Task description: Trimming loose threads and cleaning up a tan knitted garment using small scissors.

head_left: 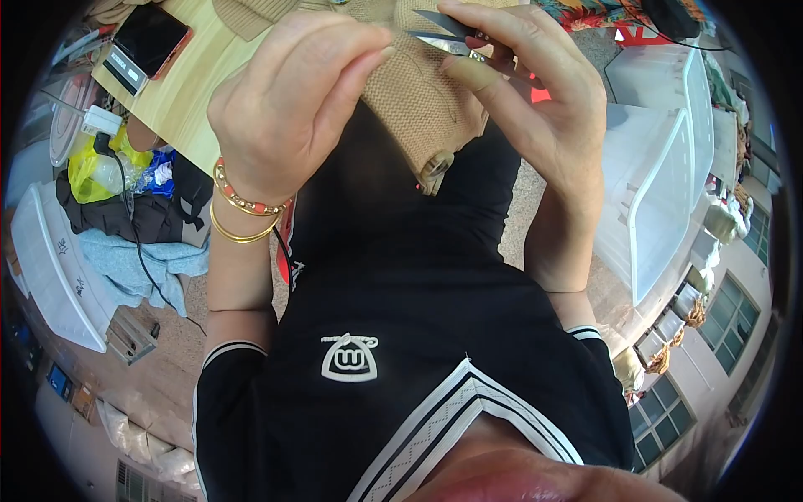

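Note:
My left hand (297,96) is raised at the table's near edge, its thumb and fingertips pinched together. Whatever it may hold between them is too small to make out. My right hand (556,105) grips a pair of small thread snips (445,25), whose dark pointed blades stand apart and point left toward my left fingertips. Below and between the two hands, a tan knitted piece (422,100) hangs off the table over my lap. At its lower end is a small bunched, see-through bit (435,170).
On the wooden table (196,79) lie a dark-screened phone (150,40) and another beige knit (251,12). Translucent plastic bins (661,184) stand at right, and another bin (58,263) at left. Beside that are bags (104,171), a light blue cloth (138,259) and a black cable (134,222).

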The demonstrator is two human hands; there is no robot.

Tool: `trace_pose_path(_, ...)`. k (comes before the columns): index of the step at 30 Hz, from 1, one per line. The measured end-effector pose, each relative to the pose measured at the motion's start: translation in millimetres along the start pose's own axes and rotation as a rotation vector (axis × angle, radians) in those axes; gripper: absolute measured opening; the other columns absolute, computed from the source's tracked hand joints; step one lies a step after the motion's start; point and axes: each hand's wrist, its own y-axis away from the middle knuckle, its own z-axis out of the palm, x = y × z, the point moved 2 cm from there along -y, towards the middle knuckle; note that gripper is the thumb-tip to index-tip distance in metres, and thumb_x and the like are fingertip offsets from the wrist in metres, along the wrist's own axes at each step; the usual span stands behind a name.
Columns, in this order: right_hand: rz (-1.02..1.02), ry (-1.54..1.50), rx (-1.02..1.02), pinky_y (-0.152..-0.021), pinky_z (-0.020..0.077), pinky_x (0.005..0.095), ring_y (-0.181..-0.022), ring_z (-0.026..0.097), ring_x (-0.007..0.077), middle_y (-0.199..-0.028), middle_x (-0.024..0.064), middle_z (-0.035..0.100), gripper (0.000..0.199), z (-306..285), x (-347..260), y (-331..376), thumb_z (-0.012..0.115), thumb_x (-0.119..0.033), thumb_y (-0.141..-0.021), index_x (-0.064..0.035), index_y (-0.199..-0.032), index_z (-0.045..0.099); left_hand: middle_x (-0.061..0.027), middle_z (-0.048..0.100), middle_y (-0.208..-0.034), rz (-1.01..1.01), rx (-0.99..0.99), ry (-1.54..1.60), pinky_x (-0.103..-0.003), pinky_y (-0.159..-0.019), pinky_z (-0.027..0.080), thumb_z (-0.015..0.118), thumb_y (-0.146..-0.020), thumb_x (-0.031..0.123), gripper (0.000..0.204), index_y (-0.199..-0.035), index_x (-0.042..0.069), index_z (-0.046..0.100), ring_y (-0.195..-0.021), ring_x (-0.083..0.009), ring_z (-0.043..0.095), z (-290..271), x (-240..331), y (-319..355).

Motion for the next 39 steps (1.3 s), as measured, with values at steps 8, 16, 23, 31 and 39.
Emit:
trace_pose_path(8, 0.035, -0.034, 0.048, -0.061, 0.0465, 0.0236, -0.072, 0.060, 0.0130, -0.087, 0.0067, 0.065, 0.037, 0.6, 3.2, 2.1, 0.077, -0.001, -0.078, -0.0015, -0.115, 0.069, -0.0085, 0.070, -0.091, 0.029, -0.147, -0.028, -0.023, -0.064, 0.051, 0.072, -0.085, 0.000, 0.015, -0.100, -0.001, 0.070, -0.076, -0.0159, 0.066, -6.7, 2.4, -19.6)
trace_pose_path(16, 0.083, -0.040, 0.062, -0.062, 0.0473, 0.0245, -0.074, 0.061, 0.0135, -0.088, 0.0072, 0.065, 0.036, -7.0, -4.2, 2.5, 0.077, 0.000, -0.079, -0.0011, -0.114, 0.070, -0.0083, 0.068, -0.090, -0.146, -0.058, 0.097, -0.023, -0.065, 0.052, 0.067, -0.091, 0.001, 0.008, -0.098, -0.002, 0.066, -0.074, -0.0125, 0.064, 1.0, 3.3, -10.1)
trace_pose_path(23, 0.009, -0.073, 0.016, -0.065, 0.0468, 0.0244, -0.078, 0.060, 0.0120, -0.090, 0.0060, 0.064, 0.035, -2.3, 0.9, 1.3, 0.076, -0.001, -0.080, -0.0006, -0.114, 0.069, -0.0090, 0.069, -0.097, -0.295, -0.069, 0.235, -0.024, -0.074, 0.052, 0.061, -0.095, 0.002, 0.019, -0.113, -0.003, 0.062, -0.083, -0.0124, 0.065, -7.6, -8.1, 5.8)
trace_pose_path(31, 0.198, -0.317, -0.017, -0.066, 0.0433, 0.0219, -0.078, 0.057, 0.0099, -0.093, 0.0042, 0.063, 0.037, 8.4, 7.4, 4.5, 0.078, -0.005, -0.082, -0.0002, -0.116, 0.067, -0.0107, 0.070, -0.108, -0.216, -0.257, 0.272, -0.025, -0.076, 0.052, 0.066, -0.089, 0.003, 0.031, -0.120, 0.001, 0.066, -0.091, -0.0149, 0.066, -14.0, -1.0, -9.1)
trace_pose_path(39, 0.156, -0.294, -0.029, -0.065, 0.0418, 0.0224, -0.077, 0.055, 0.0101, -0.091, 0.0038, 0.063, 0.035, 12.0, 9.7, 7.3, 0.078, -0.006, -0.082, 0.0001, -0.115, 0.067, -0.0100, 0.067, -0.098, -0.126, -0.339, 0.081, -0.026, -0.068, 0.053, 0.068, -0.086, -0.004, 0.015, -0.101, -0.002, 0.068, -0.082, -0.0167, 0.065, -19.0, 8.5, -23.2)
